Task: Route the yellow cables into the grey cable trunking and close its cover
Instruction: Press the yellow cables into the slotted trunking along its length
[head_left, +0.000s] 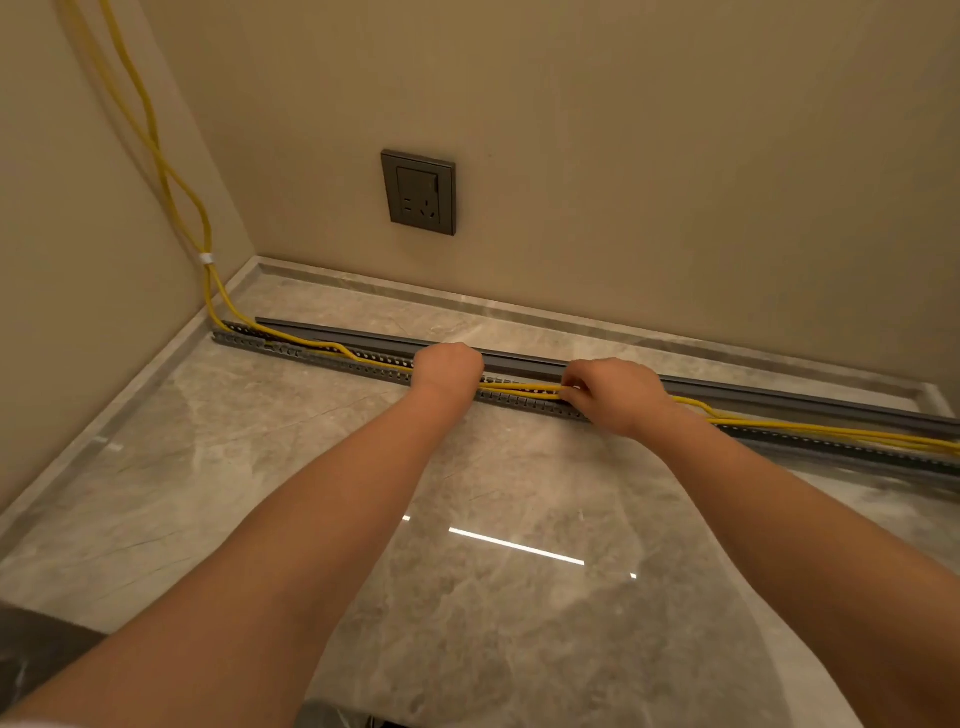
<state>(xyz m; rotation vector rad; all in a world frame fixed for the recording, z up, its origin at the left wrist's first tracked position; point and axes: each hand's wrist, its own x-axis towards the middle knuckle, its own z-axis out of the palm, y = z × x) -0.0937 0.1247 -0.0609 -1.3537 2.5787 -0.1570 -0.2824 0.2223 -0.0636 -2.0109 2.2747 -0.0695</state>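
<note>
Grey slotted cable trunking (322, 358) lies open on the marble floor, running from the left corner to the right edge. Its grey cover (779, 397) lies loose just behind it, parallel. Yellow cables (519, 387) come down the left wall, enter the trunking's left end and run along it. Right of my hands the cables rise above the channel. My left hand (449, 366) is closed over the cables at the trunking's middle. My right hand (615, 395) pinches the cables a short way to the right, fingertips at the channel.
A grey wall socket (420, 192) sits on the back wall above the trunking. A white tie (206, 257) binds the cables on the left wall. A stone skirting (571, 317) runs along both walls. Glossy marble floor (467, 519) spreads toward me.
</note>
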